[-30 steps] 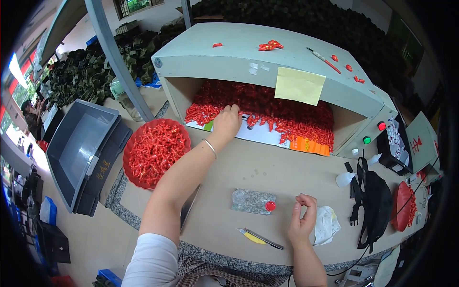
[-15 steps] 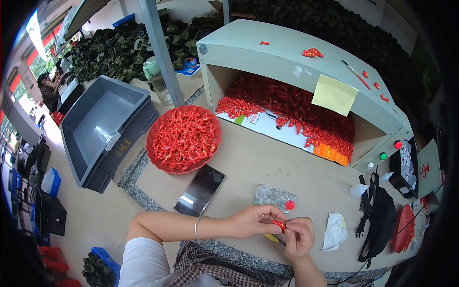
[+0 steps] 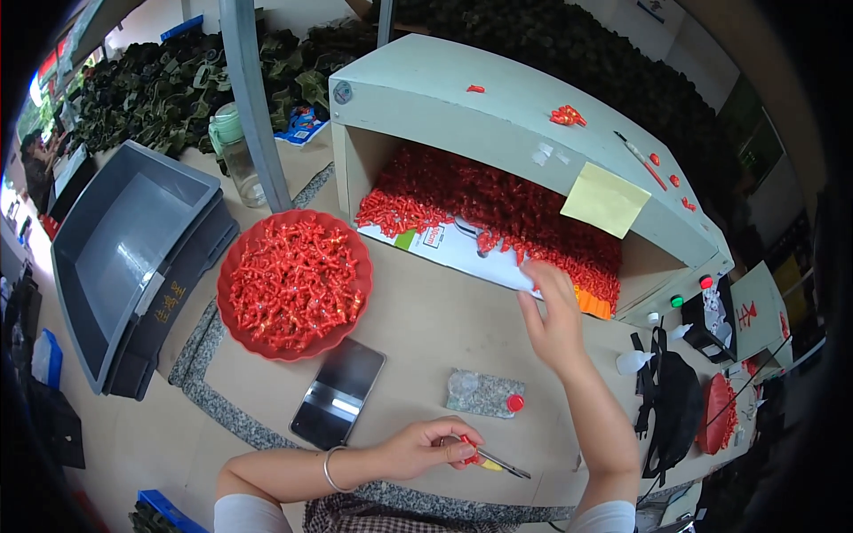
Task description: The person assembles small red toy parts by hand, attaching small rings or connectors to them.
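Note:
My left hand [image 3: 435, 446] is closed on a small glossy red piece [image 3: 468, 451], which its fingers partly cover. Beside and below those fingers lies a metal-tipped tool with a yellow grip [image 3: 506, 466]; its exact kind is hard to tell. My right hand [image 3: 555, 320] reaches up to the front of a pale green cabinet [image 3: 498, 107], thumb and fingers apart, with no piece visible in it. Its fingertips are at the edge of a heap of small red pieces [image 3: 498, 191] inside. A red scalloped bowl [image 3: 233, 329] at the left holds many similar pieces.
A dark phone [image 3: 338, 395] lies by the bowl, and a clear bottle with a red cap [image 3: 484, 393] lies mid-table. Grey stacked crates [image 3: 133, 275] stand at the left. A black bag [image 3: 677, 404] and another red bowl [image 3: 713, 413] are at the right.
My right hand has left the left hand and moved up to the cabinet opening. My left hand still holds a red piece. The view has shifted, and my right arm now covers the white cloth.

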Action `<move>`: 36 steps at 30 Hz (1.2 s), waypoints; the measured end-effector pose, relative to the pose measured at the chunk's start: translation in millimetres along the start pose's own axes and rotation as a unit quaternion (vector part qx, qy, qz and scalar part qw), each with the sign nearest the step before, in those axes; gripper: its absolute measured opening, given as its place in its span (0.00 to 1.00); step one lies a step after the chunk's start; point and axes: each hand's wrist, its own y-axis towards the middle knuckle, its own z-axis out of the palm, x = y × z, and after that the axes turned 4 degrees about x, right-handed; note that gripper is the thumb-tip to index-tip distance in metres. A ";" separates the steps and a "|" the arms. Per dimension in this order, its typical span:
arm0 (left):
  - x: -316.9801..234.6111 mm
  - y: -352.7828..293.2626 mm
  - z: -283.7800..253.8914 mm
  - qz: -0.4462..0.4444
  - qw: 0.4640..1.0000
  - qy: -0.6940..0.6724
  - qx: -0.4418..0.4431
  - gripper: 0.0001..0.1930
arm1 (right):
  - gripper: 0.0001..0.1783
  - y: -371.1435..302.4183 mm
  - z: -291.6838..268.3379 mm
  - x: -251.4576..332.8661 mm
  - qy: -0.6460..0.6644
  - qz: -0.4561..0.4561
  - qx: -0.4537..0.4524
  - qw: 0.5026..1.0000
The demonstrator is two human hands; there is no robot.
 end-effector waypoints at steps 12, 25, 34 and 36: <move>10.1 1.3 -2.1 0.043 0.999 0.026 0.012 0.12 | 0.20 141.6 123.3 -153.6 -0.219 -0.027 -0.041 0.975; 11.0 3.2 -3.6 0.014 1.000 0.012 0.005 0.13 | 0.21 121.9 120.2 -155.4 -0.109 0.054 0.115 0.986; 8.3 2.4 1.3 0.019 1.000 -0.010 0.010 0.13 | 0.28 134.0 83.0 -162.3 -0.164 0.083 0.115 0.976; 8.2 3.1 -0.3 0.022 1.000 -0.006 0.009 0.13 | 0.29 132.7 89.6 -172.2 -0.172 0.103 0.118 0.973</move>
